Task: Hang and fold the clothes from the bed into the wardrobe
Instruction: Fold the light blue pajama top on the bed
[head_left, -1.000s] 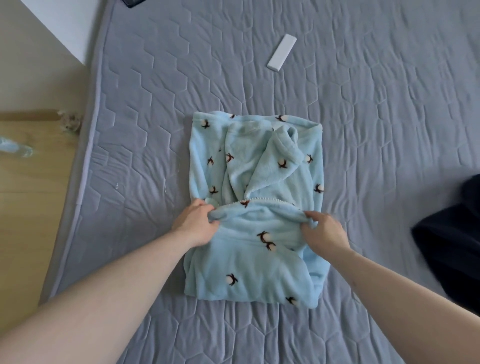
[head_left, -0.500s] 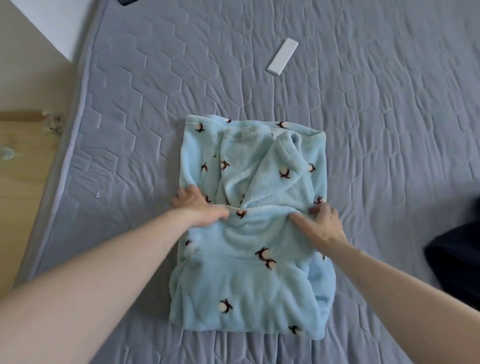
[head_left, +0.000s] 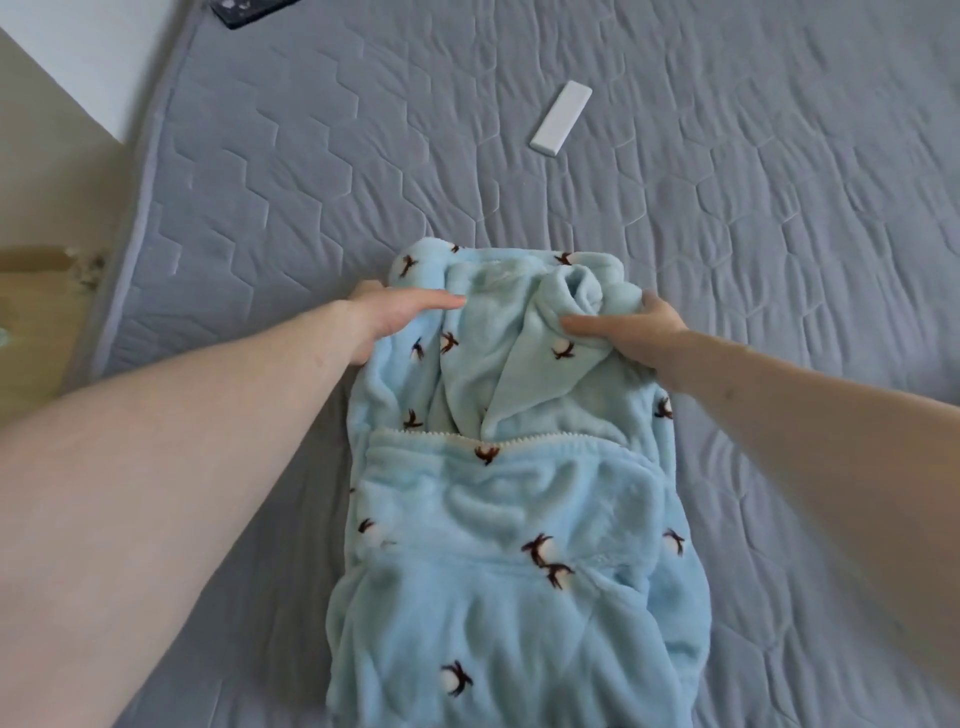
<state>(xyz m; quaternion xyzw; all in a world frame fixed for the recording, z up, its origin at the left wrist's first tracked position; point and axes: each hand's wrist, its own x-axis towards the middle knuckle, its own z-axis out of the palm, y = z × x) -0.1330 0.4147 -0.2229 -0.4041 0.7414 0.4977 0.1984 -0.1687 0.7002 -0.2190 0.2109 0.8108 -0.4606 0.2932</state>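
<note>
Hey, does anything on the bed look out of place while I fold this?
A white rectangular object lies askew on the grey bed cover, beyond the blue fleece garment. A dark object overhangs the far edge.

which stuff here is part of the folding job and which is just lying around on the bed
Part of the job:
- blue fleece garment, partly folded on the bed
- left hand, gripping its far left corner
- right hand, gripping its far right side

Just lying about:
- white remote on the grey bed cover
- dark item at the top edge, too cropped to identify

Light-blue fleece garment (head_left: 519, 519) with dark-and-white motifs, grey quilted mattress (head_left: 727, 260), white bar (head_left: 561, 118)
</note>
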